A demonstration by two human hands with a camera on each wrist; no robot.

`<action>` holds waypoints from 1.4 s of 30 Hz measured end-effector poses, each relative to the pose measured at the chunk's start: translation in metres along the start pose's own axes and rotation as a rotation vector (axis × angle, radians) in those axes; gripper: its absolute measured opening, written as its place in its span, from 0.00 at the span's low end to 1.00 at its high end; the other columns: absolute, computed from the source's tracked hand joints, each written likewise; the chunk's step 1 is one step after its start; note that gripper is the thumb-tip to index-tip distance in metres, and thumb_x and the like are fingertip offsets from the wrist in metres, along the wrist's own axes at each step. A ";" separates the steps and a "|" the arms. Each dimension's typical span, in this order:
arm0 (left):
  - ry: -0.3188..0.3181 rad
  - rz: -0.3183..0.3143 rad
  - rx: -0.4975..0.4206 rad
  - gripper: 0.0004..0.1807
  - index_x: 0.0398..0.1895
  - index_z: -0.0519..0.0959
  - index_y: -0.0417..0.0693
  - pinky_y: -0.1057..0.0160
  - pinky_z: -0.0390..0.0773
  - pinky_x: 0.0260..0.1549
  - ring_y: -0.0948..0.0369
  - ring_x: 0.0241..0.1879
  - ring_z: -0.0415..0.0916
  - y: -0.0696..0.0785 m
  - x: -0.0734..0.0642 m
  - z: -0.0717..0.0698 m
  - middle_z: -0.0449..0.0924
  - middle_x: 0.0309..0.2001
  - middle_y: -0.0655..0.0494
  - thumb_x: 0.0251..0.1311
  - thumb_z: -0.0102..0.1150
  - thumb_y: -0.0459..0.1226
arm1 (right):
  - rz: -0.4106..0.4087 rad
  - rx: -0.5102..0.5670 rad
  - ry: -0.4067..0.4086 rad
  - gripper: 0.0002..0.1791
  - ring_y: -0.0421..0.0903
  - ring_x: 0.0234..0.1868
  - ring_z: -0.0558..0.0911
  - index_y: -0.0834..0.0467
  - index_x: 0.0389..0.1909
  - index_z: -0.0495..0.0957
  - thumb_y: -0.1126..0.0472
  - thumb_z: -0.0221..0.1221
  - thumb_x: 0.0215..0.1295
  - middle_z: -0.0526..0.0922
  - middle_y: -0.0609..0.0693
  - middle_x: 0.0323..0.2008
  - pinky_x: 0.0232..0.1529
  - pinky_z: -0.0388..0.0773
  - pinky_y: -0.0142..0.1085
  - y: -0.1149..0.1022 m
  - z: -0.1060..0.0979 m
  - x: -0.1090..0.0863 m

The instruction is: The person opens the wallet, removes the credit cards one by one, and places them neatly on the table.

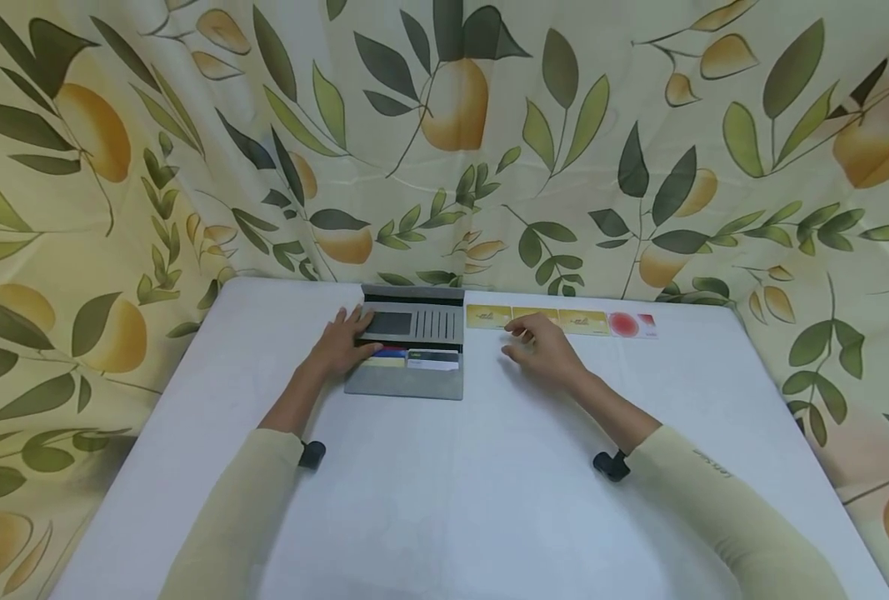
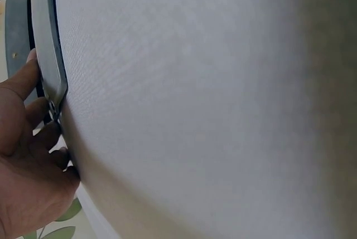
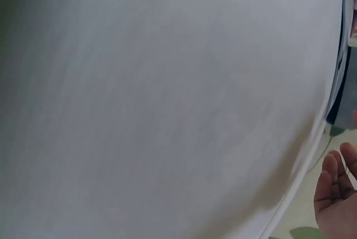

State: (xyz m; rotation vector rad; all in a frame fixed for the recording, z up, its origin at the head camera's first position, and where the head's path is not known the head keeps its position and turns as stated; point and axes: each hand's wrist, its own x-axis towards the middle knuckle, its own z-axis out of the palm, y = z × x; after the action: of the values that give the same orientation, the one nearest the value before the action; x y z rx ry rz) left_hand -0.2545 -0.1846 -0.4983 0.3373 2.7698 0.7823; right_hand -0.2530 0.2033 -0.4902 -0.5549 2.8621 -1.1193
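An unfolded grey wallet [image 1: 407, 384] lies on the white table, with a dark window and slotted strips on its middle panel. A blue-and-yellow card [image 1: 388, 361] and a dark-and-white card [image 1: 432, 360] sit side by side in its lower part. My left hand [image 1: 337, 343] rests on the wallet's left edge, fingers on the middle panel and thumb by the cards. Over the table right of the wallet, my right hand [image 1: 545, 354] has loosely bent fingers with nothing visible between them. It is nearest to a row of gold cards [image 1: 489, 317], partly covering one.
A red-and-white card [image 1: 624, 325] ends the row on the right, near the table's back edge. Behind the white table [image 1: 444, 500] hangs a curtain [image 1: 414, 192] printed with fruit and leaves. Each wrist carries a small black camera.
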 end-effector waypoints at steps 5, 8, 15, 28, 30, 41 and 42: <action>0.005 -0.008 0.018 0.41 0.83 0.54 0.40 0.37 0.39 0.78 0.36 0.82 0.32 -0.001 0.000 0.001 0.44 0.83 0.36 0.77 0.57 0.48 | -0.030 0.019 -0.013 0.20 0.57 0.50 0.80 0.67 0.56 0.82 0.64 0.70 0.66 0.82 0.60 0.50 0.54 0.79 0.50 -0.011 0.010 0.001; 0.009 -0.007 0.022 0.41 0.83 0.54 0.40 0.36 0.39 0.78 0.35 0.82 0.33 -0.001 -0.001 0.001 0.44 0.83 0.35 0.77 0.58 0.48 | -0.039 0.029 -0.020 0.19 0.56 0.49 0.80 0.66 0.55 0.82 0.63 0.71 0.66 0.83 0.58 0.49 0.53 0.80 0.49 -0.018 0.016 0.001; 0.011 -0.001 0.009 0.42 0.84 0.54 0.40 0.36 0.39 0.78 0.36 0.82 0.32 0.000 0.000 0.005 0.44 0.83 0.35 0.77 0.58 0.48 | -0.048 0.063 -0.040 0.19 0.54 0.48 0.80 0.65 0.54 0.82 0.63 0.71 0.66 0.82 0.57 0.48 0.52 0.80 0.48 -0.030 0.025 0.000; 0.027 0.023 0.007 0.41 0.83 0.54 0.39 0.35 0.39 0.77 0.34 0.81 0.33 -0.003 0.000 0.006 0.44 0.83 0.35 0.77 0.58 0.47 | -0.074 0.073 -0.105 0.16 0.51 0.46 0.81 0.63 0.50 0.84 0.66 0.73 0.62 0.83 0.54 0.47 0.48 0.82 0.43 -0.051 0.046 0.009; 0.027 0.028 0.006 0.41 0.83 0.54 0.39 0.35 0.39 0.77 0.34 0.81 0.33 -0.003 0.000 0.006 0.44 0.83 0.35 0.77 0.58 0.47 | -0.081 0.070 -0.120 0.15 0.49 0.44 0.81 0.62 0.48 0.85 0.65 0.75 0.61 0.83 0.52 0.46 0.46 0.81 0.40 -0.054 0.050 0.011; 0.036 0.024 0.021 0.41 0.83 0.55 0.38 0.34 0.41 0.77 0.34 0.81 0.34 -0.003 -0.001 0.007 0.45 0.83 0.34 0.77 0.58 0.48 | -0.103 0.041 -0.169 0.10 0.44 0.39 0.80 0.61 0.40 0.87 0.66 0.76 0.60 0.82 0.49 0.40 0.41 0.81 0.35 -0.060 0.065 0.018; 0.039 0.025 0.024 0.41 0.83 0.56 0.38 0.34 0.41 0.77 0.34 0.81 0.35 -0.003 -0.001 0.007 0.46 0.82 0.34 0.77 0.58 0.48 | -0.103 0.035 -0.170 0.10 0.43 0.39 0.80 0.61 0.40 0.87 0.66 0.76 0.60 0.81 0.49 0.40 0.41 0.81 0.34 -0.060 0.066 0.019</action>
State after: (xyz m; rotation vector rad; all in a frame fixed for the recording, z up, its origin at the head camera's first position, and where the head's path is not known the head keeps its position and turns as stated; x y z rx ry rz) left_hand -0.2522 -0.1834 -0.5056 0.3658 2.8182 0.7696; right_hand -0.2424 0.1133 -0.4972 -0.7639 2.6915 -1.0758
